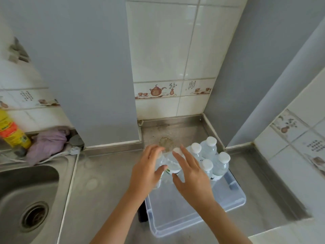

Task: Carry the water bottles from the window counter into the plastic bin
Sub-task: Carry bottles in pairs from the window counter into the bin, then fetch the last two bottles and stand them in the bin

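Two hands, both mine, are at the far left corner of the bin (228,206). My left hand (147,170) has its fingers (153,152) curled round the body of one bottle (161,170), thumb across the front. My right hand (192,176) is beside a second bottle (173,163): the fingers are spread and nearly straight, their tips up by its white cap (177,151), so I judge they steady it and do not clasp it, though blur makes contact hard to confirm. Both bottles stand upright, touching each other, seemingly just inside the bin's far wall; I cannot tell whether their bases are down yet.

Just to the right, four more bottles (209,155) stand upright in a tight cluster in the bin's far right corner. The near half of the bin holds nothing that I can see.

These are small clear plastic bottles, full by the look of them, so fairly heavy for their size, with thin walls that would give under a hard squeeze and smooth sides that could slip. I think the best hold is round the shoulder or mid-body, or the stiff cap.

The bin sits on the steel table (105,182), with a sink (29,187) to the left.
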